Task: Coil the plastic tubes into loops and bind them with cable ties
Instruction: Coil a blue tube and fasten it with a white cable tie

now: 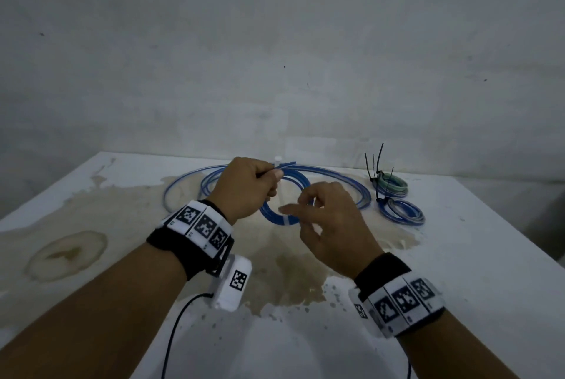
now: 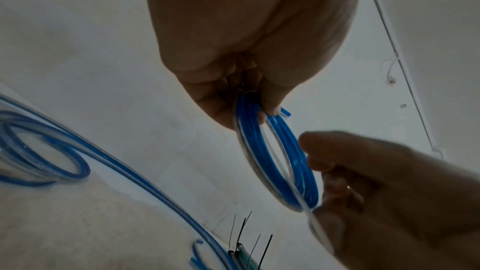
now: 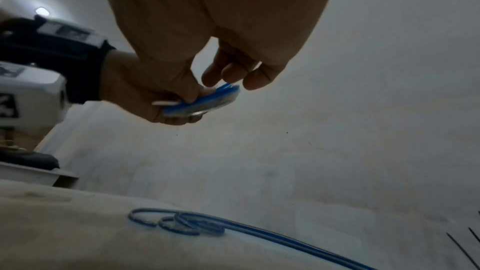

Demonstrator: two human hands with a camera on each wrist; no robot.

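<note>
Left hand: the left hand point(image 1: 244, 186) is raised above the table point(image 1: 458, 256), with its fingers curled around the top of the blue coil point(image 2: 280, 157); thumb and fingers pinch the strands together.
Blue coil: a small loop of blue and clear tube, hanging down from the left grip, in the air between the two hands.
White cable tie: a white cable tie point(image 1: 286, 220) goes around the lower part of the coil, opposite to the left grip.
Right hand: the right hand point(image 1: 330, 226) is at the lower side of the coil, fingers partly bent. The fingertips point(image 2: 311, 141) touch the coil near the tie, but I cannot tell if they really pinch it.
Loose tube: more blue tube point(image 1: 336, 177) lies on the table behind the hands.
Finished coils: two bound coils point(image 1: 400, 210) with black ties point(image 1: 379, 161) lie at the right, well apart from the hands.
</note>
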